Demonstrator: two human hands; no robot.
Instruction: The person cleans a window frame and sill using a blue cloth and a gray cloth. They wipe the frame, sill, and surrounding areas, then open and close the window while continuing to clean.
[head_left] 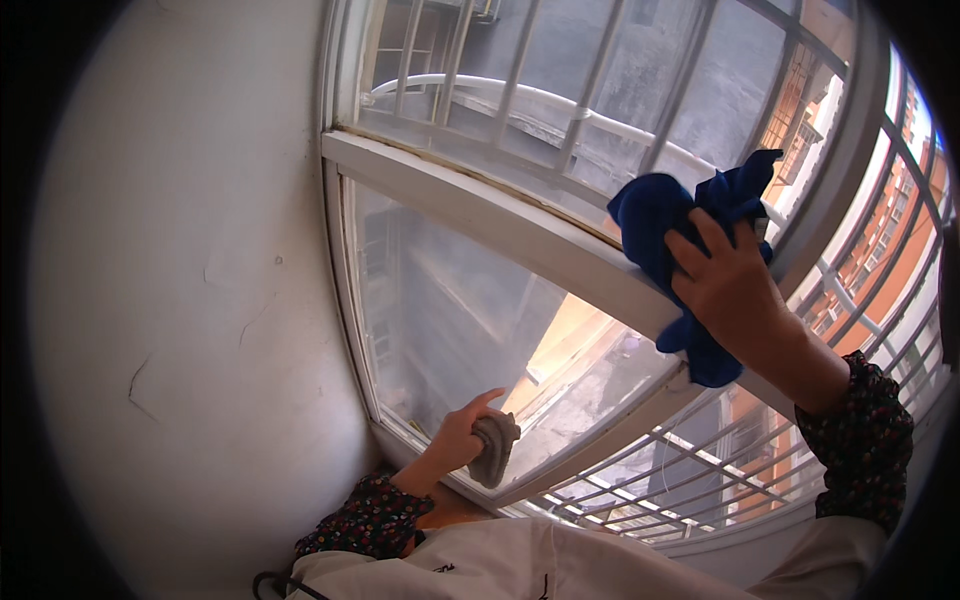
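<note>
My right hand point(735, 290) presses a dark blue cloth point(655, 225) against the white window frame point(560, 235), where the crossbar meets the upright post. Folds of the cloth stick out above and below my fingers. Lower and to the left, my left hand point(458, 435) is closed around a folded grey-brown cloth point(495, 450), its index finger pointing out. That cloth hangs in front of the lower window pane point(440, 300), near the bottom of the frame; I cannot tell whether it touches the glass.
A white wall point(200, 280) with a few cracks rises on the left, meeting the window frame. Beyond the upper glass run metal security bars point(515, 70) and a curved white rail point(540, 95). Barred panes continue on the right, with an orange building point(880, 240) outside.
</note>
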